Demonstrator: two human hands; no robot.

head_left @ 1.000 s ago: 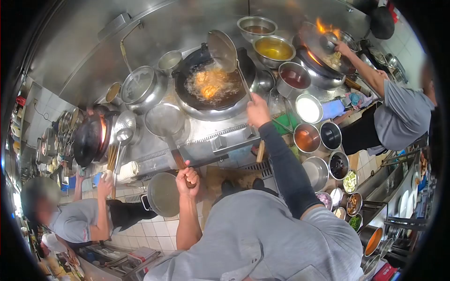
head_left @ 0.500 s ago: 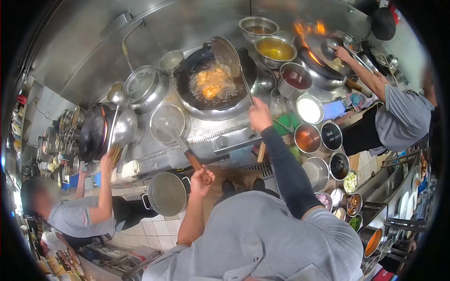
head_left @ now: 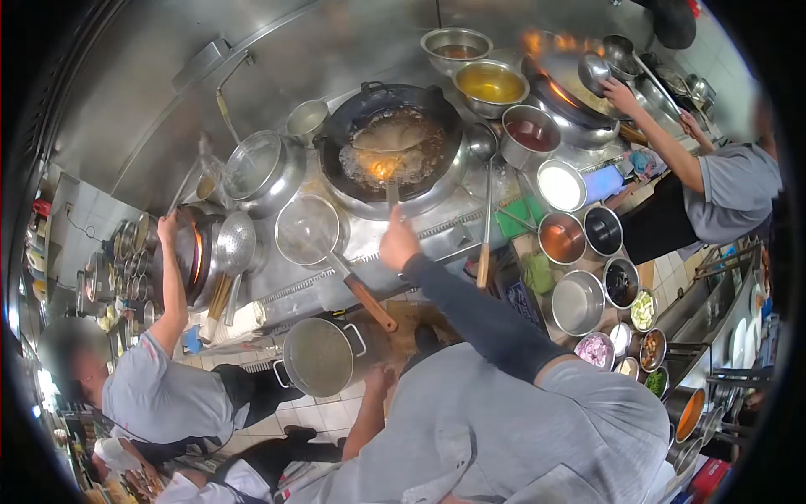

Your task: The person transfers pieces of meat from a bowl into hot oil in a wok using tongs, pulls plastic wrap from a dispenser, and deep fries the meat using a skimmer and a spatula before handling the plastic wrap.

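Note:
My right hand [head_left: 399, 244] is closed round the handle of a long-handled skimmer [head_left: 393, 195]. Its wide head lies low in the bubbling oil of a black wok [head_left: 334, 172], with golden frying food [head_left: 383, 168] beside it. My left hand [head_left: 380, 380] hangs near my body, to the right of a large steel pot [head_left: 318, 357]; its fingers are blurred and hard to make out. Above that pot, a round mesh strainer [head_left: 308, 230] rests on the stove edge, its wooden handle [head_left: 369, 304] pointing toward me with no hand on it.
A ladle [head_left: 481, 143] with a wooden end lies right of the wok. Bowls of yellow liquid [head_left: 491, 84], red liquid [head_left: 531, 139] and white liquid [head_left: 561, 186] stand beyond. One co-worker [head_left: 168, 378] works at the left; another [head_left: 730, 185] at a flaming wok [head_left: 579, 88].
My left hand has let go of the strainer's handle and drawn back toward my body. My right hand has moved left and down, lowering the skimmer's head into the oil.

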